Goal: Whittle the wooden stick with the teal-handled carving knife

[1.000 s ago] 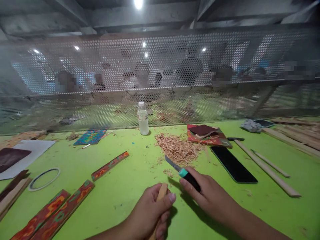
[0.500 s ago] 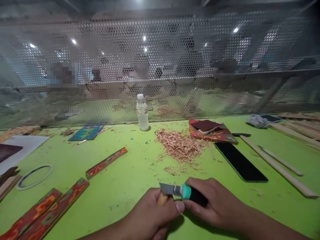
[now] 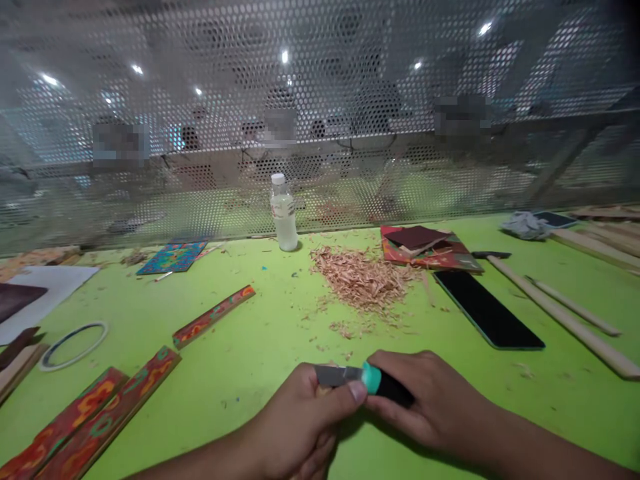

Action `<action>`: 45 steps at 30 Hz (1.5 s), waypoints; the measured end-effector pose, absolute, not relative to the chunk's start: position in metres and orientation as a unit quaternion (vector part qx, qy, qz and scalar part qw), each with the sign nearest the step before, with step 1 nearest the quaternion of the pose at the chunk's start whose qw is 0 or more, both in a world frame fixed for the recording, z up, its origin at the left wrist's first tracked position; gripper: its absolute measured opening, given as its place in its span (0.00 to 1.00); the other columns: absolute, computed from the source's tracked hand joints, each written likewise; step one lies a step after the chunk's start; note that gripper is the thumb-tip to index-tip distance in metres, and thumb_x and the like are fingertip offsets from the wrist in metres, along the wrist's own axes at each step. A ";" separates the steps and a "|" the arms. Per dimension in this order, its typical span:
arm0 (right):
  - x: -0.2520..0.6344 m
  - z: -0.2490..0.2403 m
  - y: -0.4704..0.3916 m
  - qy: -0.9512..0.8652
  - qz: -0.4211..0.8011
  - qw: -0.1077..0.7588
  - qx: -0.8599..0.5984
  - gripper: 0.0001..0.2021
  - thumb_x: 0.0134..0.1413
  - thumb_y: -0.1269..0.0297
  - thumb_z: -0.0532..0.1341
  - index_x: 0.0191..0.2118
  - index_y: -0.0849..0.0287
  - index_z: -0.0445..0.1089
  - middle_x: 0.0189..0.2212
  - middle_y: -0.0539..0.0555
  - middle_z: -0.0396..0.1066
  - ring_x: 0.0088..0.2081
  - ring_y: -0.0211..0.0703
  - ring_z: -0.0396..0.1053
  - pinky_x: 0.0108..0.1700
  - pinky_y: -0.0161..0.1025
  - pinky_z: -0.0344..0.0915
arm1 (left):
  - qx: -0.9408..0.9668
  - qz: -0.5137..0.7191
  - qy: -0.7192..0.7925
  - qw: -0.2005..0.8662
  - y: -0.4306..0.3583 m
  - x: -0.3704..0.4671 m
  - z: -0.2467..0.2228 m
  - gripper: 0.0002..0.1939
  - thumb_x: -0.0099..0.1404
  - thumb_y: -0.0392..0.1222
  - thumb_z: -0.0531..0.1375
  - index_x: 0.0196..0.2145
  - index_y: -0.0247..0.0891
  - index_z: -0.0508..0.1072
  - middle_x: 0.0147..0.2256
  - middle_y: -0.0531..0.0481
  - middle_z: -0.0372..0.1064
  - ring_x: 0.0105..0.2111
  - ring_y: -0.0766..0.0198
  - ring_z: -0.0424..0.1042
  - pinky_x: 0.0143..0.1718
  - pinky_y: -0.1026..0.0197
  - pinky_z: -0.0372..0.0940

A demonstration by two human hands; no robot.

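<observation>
Low in the middle of the head view, over the green table, 2 hands meet: the right hand wraps the black handle of a knife, while the left hand grips a mostly hidden piece of wood beneath the blade. The knife is probably light and stiff, best held behind its teal collar; the wood likely light and firm. The knife's long axis runs sideways, blade leftward, handle dipping rightward; the wood's I cannot tell.
</observation>
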State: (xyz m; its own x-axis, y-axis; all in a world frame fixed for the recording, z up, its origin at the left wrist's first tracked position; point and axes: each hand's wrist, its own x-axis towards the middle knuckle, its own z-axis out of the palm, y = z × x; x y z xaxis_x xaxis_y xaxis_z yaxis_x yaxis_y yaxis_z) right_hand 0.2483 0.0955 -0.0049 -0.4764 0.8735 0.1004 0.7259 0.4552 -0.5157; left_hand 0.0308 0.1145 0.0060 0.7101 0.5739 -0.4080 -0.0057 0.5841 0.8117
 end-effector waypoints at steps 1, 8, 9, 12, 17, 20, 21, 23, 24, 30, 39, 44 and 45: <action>0.247 -0.004 0.096 -0.825 0.216 0.185 -0.489 0.19 0.70 0.45 0.54 0.34 0.55 0.64 0.24 0.49 0.68 0.24 0.40 0.62 0.28 0.37 0.51 | 0.423 0.179 0.343 0.819 0.114 0.031 0.006 0.25 0.60 0.65 0.67 0.28 0.41 0.67 0.07 0.65 0.52 0.05 0.74 0.46 0.05 0.73 0.49; 0.248 0.001 0.100 -0.787 0.238 0.226 -0.523 0.21 0.70 0.43 0.54 0.33 0.54 0.63 0.24 0.48 0.66 0.25 0.40 0.62 0.29 0.36 0.53 | 0.436 0.195 0.338 0.811 0.112 0.028 -0.002 0.22 0.68 0.61 0.63 0.30 0.42 0.65 0.07 0.65 0.54 0.05 0.73 0.49 0.06 0.74 0.54; 0.249 0.002 0.100 -0.786 0.242 0.227 -0.521 0.20 0.69 0.44 0.54 0.32 0.54 0.63 0.24 0.48 0.65 0.25 0.40 0.61 0.29 0.36 0.53 | 0.435 0.197 0.337 0.811 0.112 0.028 -0.002 0.22 0.68 0.61 0.63 0.30 0.42 0.64 0.07 0.65 0.54 0.05 0.74 0.49 0.06 0.74 0.54; 0.251 0.004 0.099 -0.796 0.261 0.208 -0.506 0.19 0.68 0.45 0.56 0.32 0.54 0.63 0.22 0.46 0.62 0.24 0.38 0.59 0.28 0.36 0.51 | 0.439 0.191 0.338 0.810 0.114 0.027 -0.001 0.19 0.68 0.59 0.64 0.36 0.41 0.68 0.09 0.65 0.56 0.06 0.74 0.50 0.07 0.74 0.55; 0.251 0.007 0.099 -0.819 0.267 0.169 -0.479 0.18 0.66 0.47 0.58 0.31 0.55 0.64 0.22 0.46 0.62 0.23 0.37 0.56 0.28 0.36 0.50 | 0.455 0.171 0.334 0.807 0.115 0.025 -0.002 0.19 0.67 0.58 0.65 0.41 0.40 0.67 0.09 0.66 0.56 0.06 0.74 0.49 0.07 0.74 0.55; 0.250 0.007 0.100 -0.827 0.260 0.158 -0.474 0.18 0.67 0.46 0.57 0.33 0.55 0.65 0.23 0.46 0.64 0.24 0.37 0.58 0.29 0.36 0.50 | 0.447 0.166 0.326 0.817 0.115 0.024 -0.005 0.20 0.67 0.59 0.66 0.36 0.44 0.62 0.08 0.67 0.55 0.06 0.73 0.49 0.07 0.74 0.54; 0.250 0.006 0.100 -0.828 0.257 0.156 -0.474 0.18 0.67 0.46 0.57 0.33 0.55 0.65 0.23 0.47 0.64 0.24 0.37 0.58 0.29 0.36 0.50 | 0.444 0.165 0.321 0.820 0.115 0.024 -0.005 0.21 0.66 0.59 0.66 0.35 0.45 0.61 0.08 0.68 0.55 0.05 0.73 0.49 0.07 0.74 0.54; 0.251 0.004 0.100 -0.829 0.250 0.158 -0.475 0.19 0.67 0.45 0.57 0.33 0.56 0.65 0.24 0.47 0.65 0.25 0.38 0.59 0.29 0.36 0.50 | 0.441 0.167 0.321 0.821 0.115 0.025 -0.003 0.22 0.65 0.60 0.66 0.34 0.45 0.61 0.08 0.67 0.55 0.05 0.73 0.49 0.07 0.73 0.52; 0.251 0.003 0.099 -0.829 0.248 0.160 -0.474 0.19 0.67 0.45 0.56 0.33 0.56 0.66 0.24 0.47 0.65 0.25 0.38 0.59 0.29 0.36 0.50 | 0.438 0.173 0.329 0.818 0.115 0.026 -0.001 0.23 0.64 0.61 0.67 0.34 0.44 0.62 0.08 0.67 0.56 0.06 0.73 0.48 0.07 0.74 0.50; 0.250 0.001 0.096 -0.831 0.231 0.170 -0.476 0.20 0.69 0.44 0.55 0.34 0.56 0.67 0.25 0.49 0.69 0.24 0.39 0.60 0.28 0.36 0.51 | 0.453 0.194 0.361 0.792 0.112 0.030 0.006 0.25 0.59 0.63 0.69 0.31 0.39 0.69 0.10 0.65 0.56 0.06 0.75 0.48 0.06 0.73 0.46; 0.245 0.001 0.093 -0.812 0.212 0.177 -0.514 0.20 0.70 0.43 0.53 0.36 0.56 0.65 0.25 0.50 0.70 0.25 0.42 0.64 0.29 0.36 0.51 | 0.467 0.194 0.403 0.763 0.109 0.029 -0.004 0.27 0.65 0.68 0.62 0.26 0.41 0.65 0.07 0.63 0.55 0.05 0.73 0.52 0.06 0.73 0.51; 0.245 0.005 0.095 -0.770 0.244 0.200 -0.555 0.23 0.70 0.40 0.52 0.32 0.54 0.61 0.24 0.49 0.67 0.25 0.42 0.63 0.29 0.36 0.52 | 0.464 0.191 0.401 0.766 0.109 0.029 -0.002 0.23 0.68 0.65 0.61 0.35 0.41 0.67 0.08 0.65 0.56 0.06 0.72 0.51 0.06 0.73 0.53; 0.246 0.006 0.095 -0.764 0.249 0.203 -0.559 0.23 0.69 0.40 0.51 0.32 0.54 0.60 0.24 0.49 0.67 0.26 0.42 0.64 0.30 0.36 0.53 | 0.467 0.192 0.398 0.766 0.109 0.029 -0.002 0.23 0.68 0.65 0.61 0.35 0.41 0.67 0.08 0.65 0.56 0.06 0.72 0.52 0.07 0.73 0.53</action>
State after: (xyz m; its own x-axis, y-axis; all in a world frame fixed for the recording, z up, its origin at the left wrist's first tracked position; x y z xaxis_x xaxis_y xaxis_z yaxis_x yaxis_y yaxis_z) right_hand 0.2460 0.0955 0.0059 -0.2932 0.9555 0.0310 0.7534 0.2509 -0.6078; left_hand 0.0289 0.1086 -0.0018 0.6097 0.6655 -0.4306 0.0786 0.4898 0.8683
